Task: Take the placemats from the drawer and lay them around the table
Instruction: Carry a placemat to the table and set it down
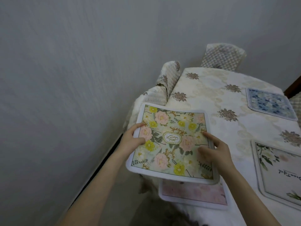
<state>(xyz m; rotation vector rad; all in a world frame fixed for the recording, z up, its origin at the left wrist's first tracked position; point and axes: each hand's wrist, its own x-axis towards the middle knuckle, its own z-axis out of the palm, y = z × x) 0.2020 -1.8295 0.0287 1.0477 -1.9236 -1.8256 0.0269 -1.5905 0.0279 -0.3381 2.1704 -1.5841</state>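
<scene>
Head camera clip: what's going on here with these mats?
A person is laying placemats around a cloth-covered table. Both hands grip the floral "GARDEN" placemat by its side edges, the left hand on one and the right hand on the other, holding it over the table's near corner. A pink placemat lies beneath it. A blue placemat and a white leafy placemat already lie on the table.

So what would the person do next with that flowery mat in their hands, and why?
Probably lower the garden placemat flat onto the tablecloth near the far-left corner. Both the left hand and right hand grip its sides, it overlaps a pink placemat, and that corner shows no mat.
</scene>
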